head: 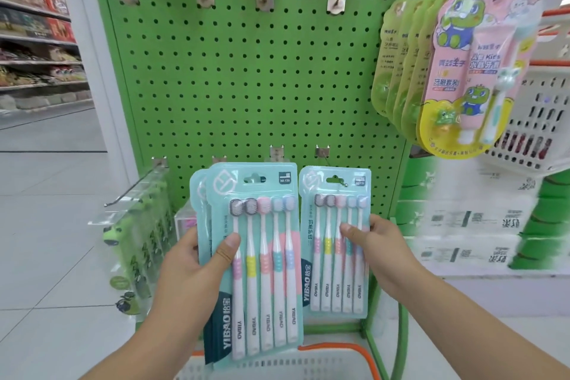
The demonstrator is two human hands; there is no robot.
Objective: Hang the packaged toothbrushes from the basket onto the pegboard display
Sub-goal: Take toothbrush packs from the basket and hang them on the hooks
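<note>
My left hand grips a small stack of teal toothbrush packs, each with several brushes, held upright in front of the green pegboard. My right hand holds a single teal toothbrush pack by its right edge. That pack's hang hole sits over the tip of a lower hook on the pegboard. The white basket with its orange handle lies below my arms at the bottom edge.
Bare hooks line the upper pegboard. Pink and green kids' toothbrush sets hang at the upper right. Clear frog-themed packs hang at the lower left. Another white basket stands at right; store shelves at far left.
</note>
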